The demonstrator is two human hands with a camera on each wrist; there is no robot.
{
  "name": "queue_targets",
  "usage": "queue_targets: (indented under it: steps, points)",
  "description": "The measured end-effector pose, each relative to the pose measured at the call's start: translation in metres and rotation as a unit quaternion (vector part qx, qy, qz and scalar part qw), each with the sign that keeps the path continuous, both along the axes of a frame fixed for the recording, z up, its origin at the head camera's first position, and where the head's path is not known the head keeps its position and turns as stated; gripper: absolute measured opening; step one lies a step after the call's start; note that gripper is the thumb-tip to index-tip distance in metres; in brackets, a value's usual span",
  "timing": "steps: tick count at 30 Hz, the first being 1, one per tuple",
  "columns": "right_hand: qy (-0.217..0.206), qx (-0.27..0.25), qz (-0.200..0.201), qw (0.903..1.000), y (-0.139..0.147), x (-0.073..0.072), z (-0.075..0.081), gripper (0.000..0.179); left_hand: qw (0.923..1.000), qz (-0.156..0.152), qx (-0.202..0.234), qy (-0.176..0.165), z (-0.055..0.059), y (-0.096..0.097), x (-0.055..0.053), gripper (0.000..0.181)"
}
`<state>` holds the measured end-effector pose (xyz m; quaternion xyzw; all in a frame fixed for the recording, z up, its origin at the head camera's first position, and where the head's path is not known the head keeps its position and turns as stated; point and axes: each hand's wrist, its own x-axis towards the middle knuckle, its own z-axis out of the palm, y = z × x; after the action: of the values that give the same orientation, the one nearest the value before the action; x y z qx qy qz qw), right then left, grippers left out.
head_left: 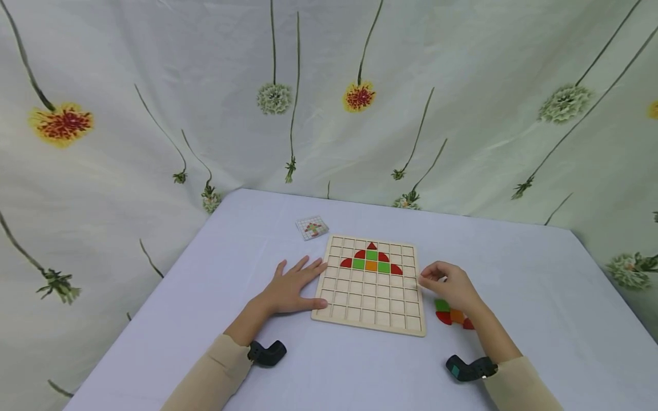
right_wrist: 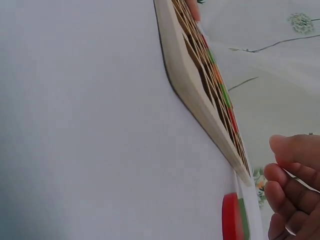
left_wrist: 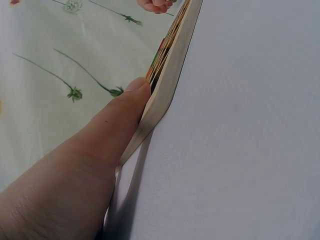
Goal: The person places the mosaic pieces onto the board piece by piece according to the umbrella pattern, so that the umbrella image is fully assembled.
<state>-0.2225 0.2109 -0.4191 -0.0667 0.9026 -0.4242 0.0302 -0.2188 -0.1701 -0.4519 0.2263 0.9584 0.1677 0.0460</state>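
Note:
A wooden grid board (head_left: 370,308) lies on the table with a stepped pattern in its upper half. A red triangle (head_left: 372,246) tops it, above green squares (head_left: 372,255), an orange square (head_left: 371,266) and curved red pieces (head_left: 396,269). My left hand (head_left: 295,288) rests with spread fingers at the board's left edge, its thumb (left_wrist: 117,115) against the rim near the corner. Beside the right edge hovers my right hand (head_left: 452,285), fingers loosely bent. In the right wrist view its thumb (right_wrist: 295,148) stands apart from the fingers, and nothing shows between them.
Under and beside the right forearm lie loose pieces: a green one (head_left: 441,305), an orange one (head_left: 456,316) and red ones (head_left: 444,318), partly hidden. A small pattern card (head_left: 312,228) lies beyond the board's far left corner. A flowered cloth (head_left: 319,131) hangs behind the table.

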Motion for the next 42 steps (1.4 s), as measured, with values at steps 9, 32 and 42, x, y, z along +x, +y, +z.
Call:
queue_targets:
  steps: [9,32,42]
  points:
    - [-0.033,0.009,-0.001,0.9994,0.022,0.008,-0.003,0.025,1.0,0.003,-0.003,0.004,0.0,0.0,-0.001,0.095]
    - [-0.02,0.025,0.091,0.9954,0.052,0.023,-0.013,0.02,1.0,-0.001,-0.002,0.001,0.0,0.0,0.0,0.094]
    - [-0.026,0.002,0.095,0.9951,0.052,0.023,-0.014,0.02,1.0,-0.002,-0.002,0.003,0.0,0.0,-0.001,0.095]
